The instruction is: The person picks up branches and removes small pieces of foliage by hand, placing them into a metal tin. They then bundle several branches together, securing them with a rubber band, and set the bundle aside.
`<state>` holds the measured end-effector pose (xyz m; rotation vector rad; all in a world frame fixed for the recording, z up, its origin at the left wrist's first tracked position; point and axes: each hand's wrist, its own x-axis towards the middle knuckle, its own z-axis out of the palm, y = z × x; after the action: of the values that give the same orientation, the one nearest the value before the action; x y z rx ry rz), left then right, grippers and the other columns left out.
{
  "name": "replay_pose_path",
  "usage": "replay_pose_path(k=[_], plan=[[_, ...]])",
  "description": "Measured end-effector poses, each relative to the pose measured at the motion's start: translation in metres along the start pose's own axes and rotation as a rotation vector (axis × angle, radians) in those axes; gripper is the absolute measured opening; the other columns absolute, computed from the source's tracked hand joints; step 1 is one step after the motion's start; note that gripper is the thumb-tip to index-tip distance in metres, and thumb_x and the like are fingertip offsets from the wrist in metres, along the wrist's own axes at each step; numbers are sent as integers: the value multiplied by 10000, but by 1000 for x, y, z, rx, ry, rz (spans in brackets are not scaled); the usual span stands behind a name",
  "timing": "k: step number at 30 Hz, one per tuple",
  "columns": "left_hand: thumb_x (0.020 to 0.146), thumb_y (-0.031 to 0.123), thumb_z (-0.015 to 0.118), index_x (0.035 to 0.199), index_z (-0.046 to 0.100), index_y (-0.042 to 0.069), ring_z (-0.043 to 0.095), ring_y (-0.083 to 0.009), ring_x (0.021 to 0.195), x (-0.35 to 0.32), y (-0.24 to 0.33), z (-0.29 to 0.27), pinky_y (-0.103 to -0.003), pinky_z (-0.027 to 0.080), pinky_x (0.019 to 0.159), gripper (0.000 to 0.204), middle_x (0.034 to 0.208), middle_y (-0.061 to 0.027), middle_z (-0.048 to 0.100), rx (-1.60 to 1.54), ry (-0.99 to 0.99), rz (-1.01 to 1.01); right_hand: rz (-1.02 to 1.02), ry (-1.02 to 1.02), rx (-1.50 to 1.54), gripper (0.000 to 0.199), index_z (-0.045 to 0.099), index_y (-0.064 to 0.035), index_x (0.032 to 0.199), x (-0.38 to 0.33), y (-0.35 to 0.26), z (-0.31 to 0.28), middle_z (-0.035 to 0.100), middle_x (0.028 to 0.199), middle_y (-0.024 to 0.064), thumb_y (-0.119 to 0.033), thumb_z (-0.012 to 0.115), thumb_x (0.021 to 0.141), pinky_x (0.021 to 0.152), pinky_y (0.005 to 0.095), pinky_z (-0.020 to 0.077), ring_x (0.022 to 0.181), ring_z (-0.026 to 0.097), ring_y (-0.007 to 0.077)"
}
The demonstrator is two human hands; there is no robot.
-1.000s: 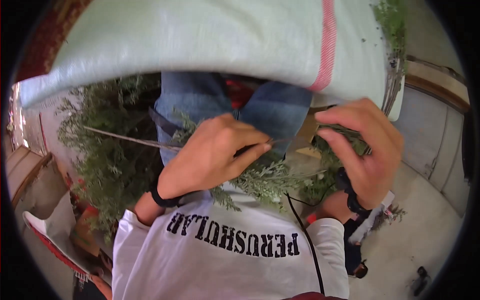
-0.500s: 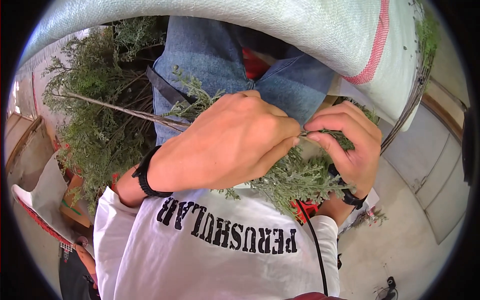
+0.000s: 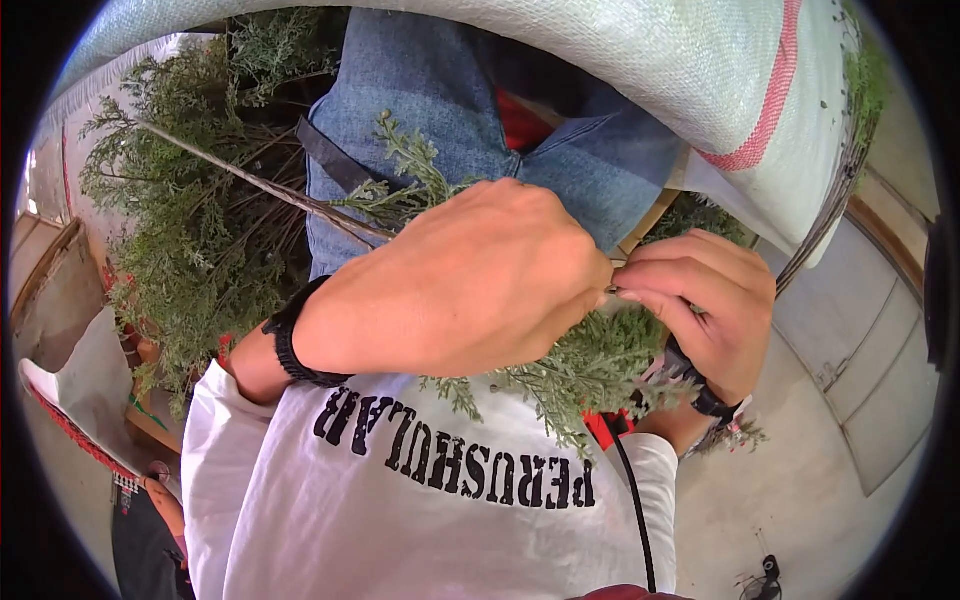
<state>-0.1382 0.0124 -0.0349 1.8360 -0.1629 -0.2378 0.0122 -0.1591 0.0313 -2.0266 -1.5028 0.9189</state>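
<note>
A woven white sack (image 3: 620, 60) with a red stripe (image 3: 765, 125) arches across the top, blue jeans (image 3: 450, 120) beneath it — a heap of green branches (image 3: 190, 230) at left, bare concrete floor (image 3: 800, 500) at lower right, a black cable (image 3: 635, 500) trailing down.

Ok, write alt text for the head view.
Two bare hands meet over a bunch of feathery green sprigs, the left hand closed around them, the right hand pinching at its fingertips. Blue jeans and a pale woven sack lie beyond.
</note>
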Motion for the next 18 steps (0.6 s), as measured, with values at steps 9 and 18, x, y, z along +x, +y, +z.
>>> replay_pose_path(k=[9,18], plan=[[854,93,687,790,675,11,634,-386,724,0,-11,3,-461,489,717,105,712,-166,646,-36,107,-6,157,20,202,133,749,-51,908,3,2,14,719,843,80,-49,786,781,647,315,521,741,690,236],[838,103,717,766,658,8,638,-356,719,-5,-1,-6,-432,479,723,133,707,-155,641,212,88,-56,84,83,65,205,751,-25,877,7,-3,-4,719,861,92,6,810,684,610,290,472,695,646,209]])
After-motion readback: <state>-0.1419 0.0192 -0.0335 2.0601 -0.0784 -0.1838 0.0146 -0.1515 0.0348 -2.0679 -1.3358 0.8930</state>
